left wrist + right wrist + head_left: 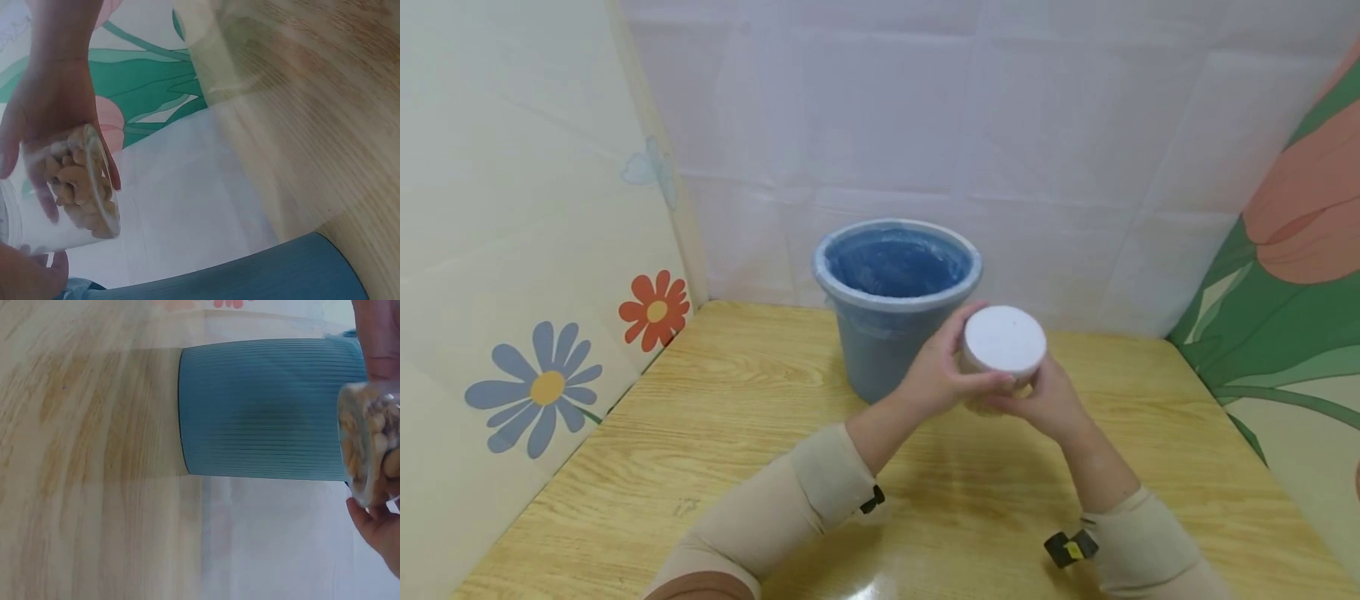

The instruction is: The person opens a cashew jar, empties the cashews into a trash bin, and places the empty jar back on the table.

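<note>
Both hands hold a clear jar with a white lid (1004,340) in the air, in front of the bucket's right side. Through its wall in the left wrist view, tan cashew-like nuts (78,187) show at the bottom end. My left hand (936,372) grips the jar's left side, its thumb across the front near the lid. The right hand (1051,402) holds the right side, thumb lower down. In the right wrist view, the jar (373,447) is cut off by the frame edge. The lid is on the jar.
A blue bucket (880,342) with a pale rim stands at the back of the wood-grain table (722,433); its visible inside is blue. White sheeting (880,108) hangs behind it. Flower-patterned panels (542,250) flank the table. Small black devices (1070,548) sit at both wrists.
</note>
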Demonstrator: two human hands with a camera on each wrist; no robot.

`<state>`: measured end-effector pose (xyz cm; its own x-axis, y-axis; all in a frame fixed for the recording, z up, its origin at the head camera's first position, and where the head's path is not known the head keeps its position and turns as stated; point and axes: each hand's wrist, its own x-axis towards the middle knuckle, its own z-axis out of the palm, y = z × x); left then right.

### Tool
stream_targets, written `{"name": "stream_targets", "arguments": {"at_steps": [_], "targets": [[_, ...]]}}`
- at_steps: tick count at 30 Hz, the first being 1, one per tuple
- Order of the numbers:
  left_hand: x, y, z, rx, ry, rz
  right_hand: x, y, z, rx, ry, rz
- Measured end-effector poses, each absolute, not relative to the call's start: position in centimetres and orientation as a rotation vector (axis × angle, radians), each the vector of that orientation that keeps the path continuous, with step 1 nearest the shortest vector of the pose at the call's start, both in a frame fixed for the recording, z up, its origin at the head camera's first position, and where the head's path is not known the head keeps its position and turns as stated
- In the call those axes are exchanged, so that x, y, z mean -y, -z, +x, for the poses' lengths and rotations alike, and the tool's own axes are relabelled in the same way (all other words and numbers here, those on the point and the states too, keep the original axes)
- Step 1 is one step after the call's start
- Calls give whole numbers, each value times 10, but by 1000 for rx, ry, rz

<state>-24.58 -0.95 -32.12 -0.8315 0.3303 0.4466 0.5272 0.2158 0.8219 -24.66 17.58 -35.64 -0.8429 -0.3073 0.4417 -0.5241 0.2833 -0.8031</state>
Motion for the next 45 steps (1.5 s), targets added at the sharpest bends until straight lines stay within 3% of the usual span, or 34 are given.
{"name": "stream_targets", "arguments": {"at_steps": [6, 16, 29, 37, 45], "targets": [[7, 324, -247, 2332, 1642, -769, -176, 359, -249, 2354, -1576, 719], [21, 323, -254, 2344, 1771, -958, -181, 357, -250, 2379, -1633, 762], [36, 303, -250, 2225, 2023, -1287, -191, 351, -252, 2263, -1765, 1154], [39, 317, -266, 2135, 2116, -1534, -193, 349, -252, 2265, -1748, 1441], [39, 323, -270, 2099, 2076, -1648, -191, 349, -252, 2284, -1716, 1531]]}}
